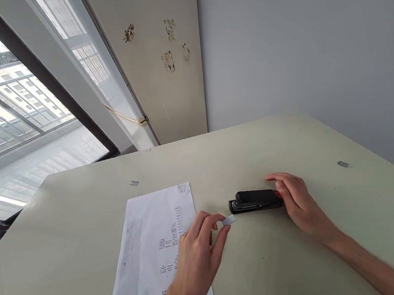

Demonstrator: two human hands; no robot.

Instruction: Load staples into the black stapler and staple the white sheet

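Between the thumb and forefinger of my left hand (201, 249) is a small grey strip of staples (228, 220). That hand is over the right edge of a printed sheet of paper (134, 272). A black stapler (255, 200) lies on its side on the table, just right of the staple strip and apart from it. My right hand (298, 201) touches the stapler's right end, where a bit of red shows, with thumb and fingers around it; its forefinger stretches above that end.
On the pale table (244, 160), one small staple strip (134, 183) lies beyond the paper and another (342, 164) at the far right. A grey wall borders the table's right and back; windows stand at the left.
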